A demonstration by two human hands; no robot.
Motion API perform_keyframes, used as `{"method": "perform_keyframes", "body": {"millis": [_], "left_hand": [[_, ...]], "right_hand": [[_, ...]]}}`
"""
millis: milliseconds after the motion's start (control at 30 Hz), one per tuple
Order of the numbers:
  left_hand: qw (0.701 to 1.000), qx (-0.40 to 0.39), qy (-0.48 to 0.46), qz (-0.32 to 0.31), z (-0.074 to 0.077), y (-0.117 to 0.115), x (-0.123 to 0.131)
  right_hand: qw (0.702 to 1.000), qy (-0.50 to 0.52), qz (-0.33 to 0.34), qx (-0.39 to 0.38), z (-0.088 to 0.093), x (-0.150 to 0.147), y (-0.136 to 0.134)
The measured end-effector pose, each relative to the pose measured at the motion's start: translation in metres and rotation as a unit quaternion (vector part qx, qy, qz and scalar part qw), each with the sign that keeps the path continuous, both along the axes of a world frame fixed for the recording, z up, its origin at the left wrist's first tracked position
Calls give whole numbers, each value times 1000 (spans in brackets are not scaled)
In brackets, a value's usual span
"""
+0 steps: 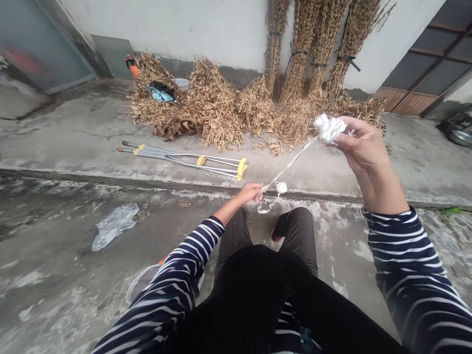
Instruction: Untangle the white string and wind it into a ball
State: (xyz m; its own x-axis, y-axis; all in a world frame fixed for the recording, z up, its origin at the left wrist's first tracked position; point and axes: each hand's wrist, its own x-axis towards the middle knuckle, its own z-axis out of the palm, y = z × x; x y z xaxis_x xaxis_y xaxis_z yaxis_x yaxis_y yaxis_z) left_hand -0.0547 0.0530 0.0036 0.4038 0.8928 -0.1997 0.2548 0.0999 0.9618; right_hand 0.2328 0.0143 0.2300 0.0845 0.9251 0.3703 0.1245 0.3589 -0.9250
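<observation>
My right hand point(363, 145), raised at the right, pinches a bundle of white plastic twine point(330, 129). From it a twisted strand point(291, 164) stretches down and left to my left hand point(252, 191). The fingers of that hand are closed around the strand above my left knee. Past my left hand the twine hangs in a loose loop. A second, smaller white twine ball point(280, 187) is near the step edge, to the right of my left hand; a thin tail runs down from it. Whether it rests on the step or hangs cannot be told.
A pair of crutches point(184, 160) lies on the concrete step. Dried leafy stalks point(217, 108) are heaped along the wall, with tied bundles point(298, 49) upright behind. A clear plastic bag point(116, 226) lies on the lower ground, and a whitish container point(142, 282) stands beside my left arm.
</observation>
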Motion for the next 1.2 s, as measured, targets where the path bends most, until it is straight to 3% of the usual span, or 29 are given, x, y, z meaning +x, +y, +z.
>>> {"method": "perform_keyframes", "body": {"millis": [67, 133, 200, 267, 333, 400, 467, 633, 833, 1000, 1100, 1200], "left_hand": [[991, 75, 31, 106, 2, 12, -11], [975, 135, 30, 172, 17, 24, -10], [971, 164, -15, 171, 42, 27, 5], [957, 202, -180, 101, 71, 20, 29], [941, 199, -268, 52, 95, 8, 55], [936, 178, -297, 66, 109, -4, 75], [940, 171, -283, 89, 113, -12, 83], [950, 190, -234, 82, 106, -10, 77], [964, 113, -241, 22, 95, -9, 67], [966, -12, -231, -116, 55, -22, 30], [968, -72, -181, -156, 29, -19, -4], [995, -21, -31, -96, 15, -2, -29]], "right_hand": [[1000, 9, 10, -14, -6, -9, 0], [999, 19, 24, -38, -16, -20, 2], [997, 27, 36, -62, -26, -32, 6], [995, 37, 49, -84, -34, -42, 11], [992, 50, 59, -101, -39, -49, 15], [990, 62, 64, -114, -44, -53, 18], [988, 67, 64, -120, -48, -54, 19], [987, 67, 64, -130, -57, -56, 15], [989, 94, 43, -107, -55, -56, 19], [989, 106, -1, -100, -59, -40, 28], [988, 112, 1, -103, -61, -30, 27], [990, 114, 2, -84, -56, -26, 20]]}}
